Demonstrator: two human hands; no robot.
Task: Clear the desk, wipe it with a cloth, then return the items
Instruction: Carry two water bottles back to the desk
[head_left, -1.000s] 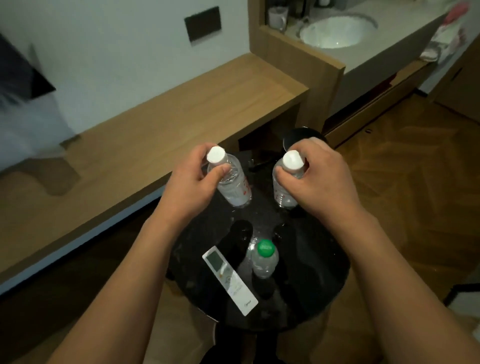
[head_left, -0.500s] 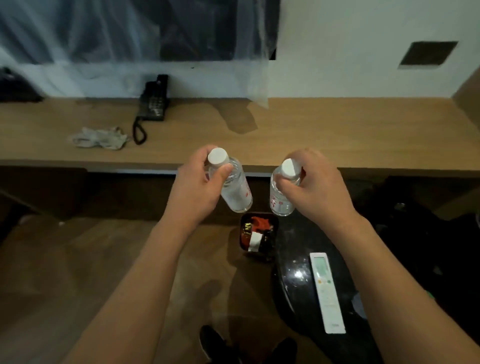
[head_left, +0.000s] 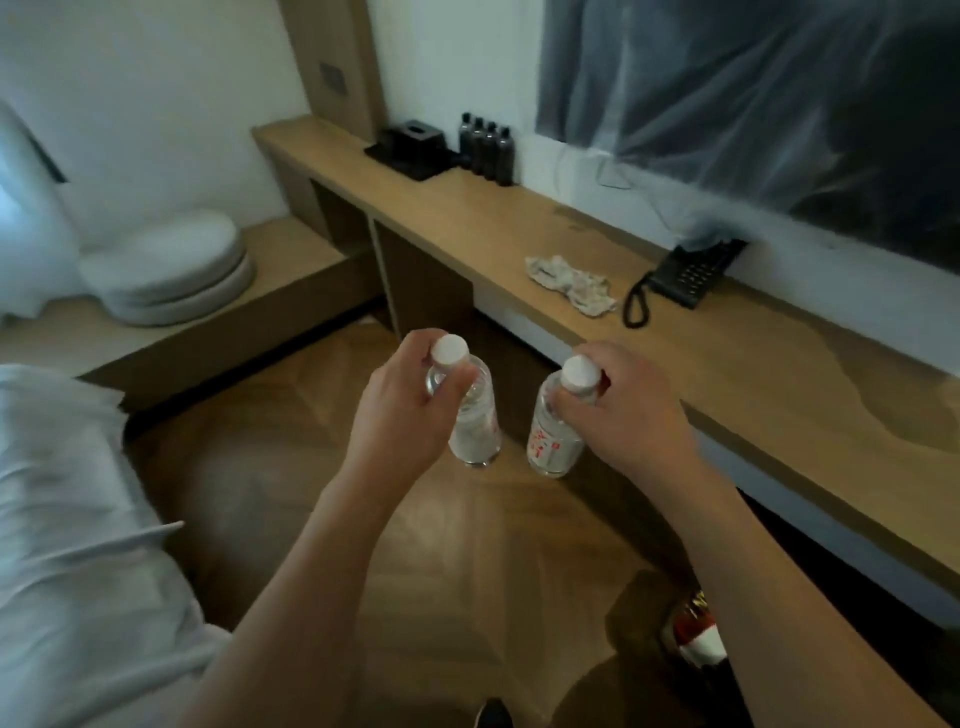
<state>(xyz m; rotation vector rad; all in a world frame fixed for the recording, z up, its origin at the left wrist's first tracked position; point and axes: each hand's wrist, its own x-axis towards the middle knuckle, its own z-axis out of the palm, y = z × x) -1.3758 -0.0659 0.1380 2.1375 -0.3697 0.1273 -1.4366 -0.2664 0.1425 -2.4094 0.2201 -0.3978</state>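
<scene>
My left hand (head_left: 402, 410) grips the neck of a clear water bottle (head_left: 475, 426) with a white cap, held upright over the wooden floor. My right hand (head_left: 631, 410) grips a second white-capped water bottle (head_left: 550, 441) with red print on its label. Both bottles hang side by side, just short of the long wooden desk (head_left: 727, 374). On the desk lie a crumpled grey cloth (head_left: 569, 283) and a black corded telephone (head_left: 685, 273).
At the desk's far end stand a black tissue box on a tray (head_left: 413, 148) and several dark bottles (head_left: 485, 148). A plastic-covered TV (head_left: 753, 104) hangs above. White bedding (head_left: 67, 545) fills the left. A round cushion (head_left: 166, 265) sits on a low platform. A bin with red contents (head_left: 693, 631) stands below right.
The view has swung left from the round black table to the long desk. Both hands still carry the bottles, now beside the desk stretch with the cloth and telephone.
</scene>
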